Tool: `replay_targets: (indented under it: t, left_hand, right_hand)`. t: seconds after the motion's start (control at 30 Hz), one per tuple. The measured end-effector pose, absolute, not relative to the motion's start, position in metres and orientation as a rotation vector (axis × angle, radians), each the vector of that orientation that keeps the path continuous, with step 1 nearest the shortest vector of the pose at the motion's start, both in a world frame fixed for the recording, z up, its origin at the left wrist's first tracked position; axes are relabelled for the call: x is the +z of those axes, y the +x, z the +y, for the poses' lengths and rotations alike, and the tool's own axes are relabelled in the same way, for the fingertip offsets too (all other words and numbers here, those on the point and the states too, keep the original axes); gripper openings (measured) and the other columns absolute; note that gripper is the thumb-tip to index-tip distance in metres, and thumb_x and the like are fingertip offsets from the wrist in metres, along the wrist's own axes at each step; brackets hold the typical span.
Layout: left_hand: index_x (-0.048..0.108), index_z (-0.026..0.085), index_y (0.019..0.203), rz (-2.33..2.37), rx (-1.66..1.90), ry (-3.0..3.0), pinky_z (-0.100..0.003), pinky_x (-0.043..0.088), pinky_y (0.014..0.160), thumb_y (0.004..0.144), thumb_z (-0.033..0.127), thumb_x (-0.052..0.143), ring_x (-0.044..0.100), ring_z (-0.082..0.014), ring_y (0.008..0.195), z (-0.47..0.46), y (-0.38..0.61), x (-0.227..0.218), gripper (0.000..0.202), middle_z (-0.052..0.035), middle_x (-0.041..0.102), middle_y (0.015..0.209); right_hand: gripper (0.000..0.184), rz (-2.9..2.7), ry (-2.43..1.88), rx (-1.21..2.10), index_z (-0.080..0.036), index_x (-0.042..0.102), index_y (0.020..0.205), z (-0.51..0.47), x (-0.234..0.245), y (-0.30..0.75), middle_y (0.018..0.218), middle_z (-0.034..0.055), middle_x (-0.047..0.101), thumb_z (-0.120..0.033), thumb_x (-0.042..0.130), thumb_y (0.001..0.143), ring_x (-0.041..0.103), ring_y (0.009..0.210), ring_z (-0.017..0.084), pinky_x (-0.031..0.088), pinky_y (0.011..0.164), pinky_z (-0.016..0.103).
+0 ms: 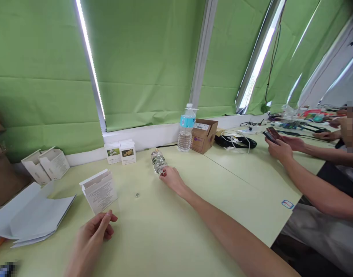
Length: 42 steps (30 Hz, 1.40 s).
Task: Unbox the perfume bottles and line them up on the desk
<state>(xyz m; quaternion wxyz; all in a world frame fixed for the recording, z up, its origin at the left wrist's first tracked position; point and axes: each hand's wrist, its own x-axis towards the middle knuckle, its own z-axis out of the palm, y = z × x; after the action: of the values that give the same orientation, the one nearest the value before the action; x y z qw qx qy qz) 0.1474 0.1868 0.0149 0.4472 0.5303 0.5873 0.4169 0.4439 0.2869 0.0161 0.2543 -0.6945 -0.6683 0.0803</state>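
Note:
My right hand reaches far across the pale green table and its fingertips close on the near end of a clear glass bottle lying on its side. My left hand hovers near the table's front, fingers loosely curled, thumb touching the forefinger, just below an open white carton. Nothing shows between its fingers. A small round cap lies on the table between my hands.
Two small printed boxes stand by the wall, open white cartons at the left, flat white card sheets near the left edge. A water bottle and a brown cardboard box stand behind. At the right another person's hands hold a phone.

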Motion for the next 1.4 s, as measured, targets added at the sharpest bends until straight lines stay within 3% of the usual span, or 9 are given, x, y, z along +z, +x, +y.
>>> replay_targets:
  t: [0.17,0.27,0.5,0.77,0.9,1.0,1.13,1.27,1.4]
  left_hand:
    - [0.066,0.018,0.071,1.424,1.034,1.313,-0.025,0.041,0.057,0.065,0.07,0.06,0.051,-0.0155,0.056,0.184,0.149,0.017,0.053,0.0,0.055,0.054]
    - [0.066,0.018,0.072,1.413,1.006,1.323,-0.024,0.04,0.057,0.07,0.068,0.057,0.05,-0.0151,0.057,0.184,0.149,0.016,0.051,0.0002,0.055,0.055]
    - [0.064,0.018,0.075,1.412,0.979,1.385,-0.024,0.037,0.057,0.076,0.065,0.053,0.048,-0.015,0.06,0.186,0.15,0.01,0.048,0.0005,0.053,0.057]
    - [0.064,0.018,0.075,1.431,0.974,1.401,-0.025,0.037,0.058,0.076,0.066,0.052,0.047,-0.0153,0.059,0.182,0.15,0.012,0.05,0.0006,0.052,0.057]
    - [0.064,0.018,0.075,1.407,0.952,1.432,-0.025,0.037,0.058,0.077,0.066,0.05,0.047,-0.0154,0.06,0.182,0.149,0.012,0.05,0.0007,0.052,0.058]
    - [0.062,0.018,0.076,1.413,0.947,1.436,-0.025,0.037,0.057,0.077,0.066,0.05,0.048,-0.0153,0.059,0.182,0.15,0.011,0.049,0.0011,0.051,0.058]
    - [0.059,0.02,0.084,1.451,1.067,1.406,-0.026,0.04,0.057,0.078,0.064,0.052,0.05,-0.0157,0.057,0.179,0.152,0.016,0.045,0.0024,0.052,0.058]
    - [0.052,0.022,0.089,1.701,1.381,1.438,-0.026,0.041,0.055,0.077,0.06,0.056,0.051,-0.0145,0.06,0.182,0.145,0.021,0.039,0.0023,0.053,0.071]
    - [0.047,0.024,0.115,1.888,1.51,1.518,-0.037,0.048,0.075,0.071,0.057,0.065,0.057,-0.0233,0.092,0.203,0.126,0.016,0.058,-0.0065,0.057,0.109]
  right_hand:
    - [0.017,-1.826,-1.922,0.179,-0.021,0.065,0.068,0.279,0.029,0.441,0.068,0.0055,0.065,-0.028,0.056,0.08,0.06,0.067,0.021,0.034,0.058,0.027]
    - [0.02,-1.87,-1.881,0.167,-0.021,0.068,0.085,0.266,0.032,0.422,0.078,0.0076,0.068,-0.034,0.053,0.084,0.061,0.073,0.022,0.035,0.061,0.029]
    - [0.035,-2.177,-1.607,0.292,-0.023,0.063,0.114,0.235,0.021,0.365,0.089,0.0034,0.069,-0.04,0.055,0.085,0.062,0.079,0.018,0.038,0.066,0.026]
    - [0.016,-2.277,-1.663,0.25,-0.019,0.068,0.087,0.248,0.028,0.382,0.093,0.0044,0.067,-0.02,0.053,0.085,0.059,0.084,0.015,0.035,0.068,0.023]
    - [0.015,-2.22,-1.915,0.193,-0.015,0.066,0.071,0.261,0.037,0.427,0.074,0.0073,0.065,-0.009,0.054,0.078,0.059,0.072,0.018,0.032,0.062,0.025]
    - [0.021,-2.149,-2.069,0.106,-0.014,0.066,0.074,0.27,0.038,0.448,0.077,0.0108,0.066,-0.003,0.048,0.076,0.06,0.072,0.02,0.031,0.06,0.026]
    - [0.022,-2.106,-2.119,0.026,-0.014,0.066,0.08,0.275,0.034,0.448,0.086,0.0131,0.067,-0.008,0.045,0.081,0.061,0.077,0.022,0.031,0.06,0.027]
    - [0.018,-2.076,-2.105,-0.023,-0.015,0.066,0.078,0.27,0.041,0.442,0.081,0.0123,0.067,-0.018,0.049,0.083,0.062,0.073,0.023,0.031,0.058,0.027]
    - [0.03,-2.031,-2.056,-0.088,-0.019,0.064,0.073,0.261,0.055,0.431,0.072,0.0083,0.066,-0.026,0.041,0.09,0.061,0.069,0.022,0.034,0.058,0.028]
